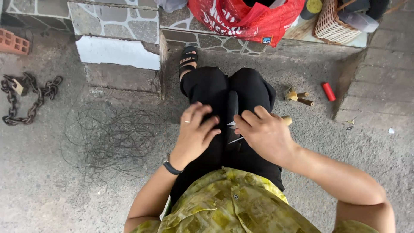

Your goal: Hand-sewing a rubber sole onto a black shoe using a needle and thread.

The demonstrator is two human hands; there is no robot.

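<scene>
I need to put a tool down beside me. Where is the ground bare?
Bare concrete lies right of the right hand, below the red cylinder. Left of the left hand the black wire tangle crowds the ground; the chain lies beyond.

You're outdoors on a rough concrete yard (51,190) beside a house step — stone-patterned tiles (112,21), a rusty chain (30,97), tangled black wire (114,138), a red plastic bag (241,17), a wicker basket (334,23).
</scene>
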